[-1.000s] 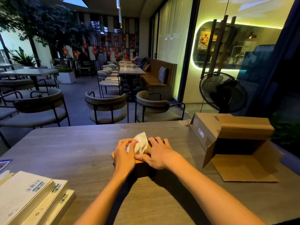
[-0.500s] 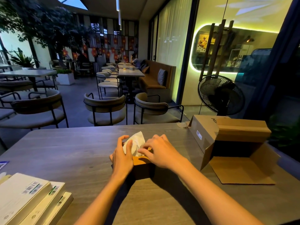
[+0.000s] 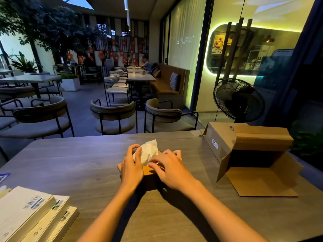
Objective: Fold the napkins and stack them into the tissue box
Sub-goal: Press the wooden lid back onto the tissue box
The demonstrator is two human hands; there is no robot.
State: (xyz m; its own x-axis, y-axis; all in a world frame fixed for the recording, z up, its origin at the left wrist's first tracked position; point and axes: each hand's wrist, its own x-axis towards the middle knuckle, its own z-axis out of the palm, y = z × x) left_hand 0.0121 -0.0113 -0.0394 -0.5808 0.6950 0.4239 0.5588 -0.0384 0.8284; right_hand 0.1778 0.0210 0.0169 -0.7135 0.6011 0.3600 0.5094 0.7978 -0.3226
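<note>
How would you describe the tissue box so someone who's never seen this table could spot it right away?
On the grey wooden table, look near the middle, between the left hand and right hand. There sits the tissue box, small, brown and wooden. Unlike the big open cardboard box at the right, a white napkin sticks up from its top.

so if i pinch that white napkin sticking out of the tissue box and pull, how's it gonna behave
The napkin looks thin and creased, so probably floppy and very light. It may tear if yanked. The tissue box is small and might lift with it, though the left hand and right hand rest on it.
</note>
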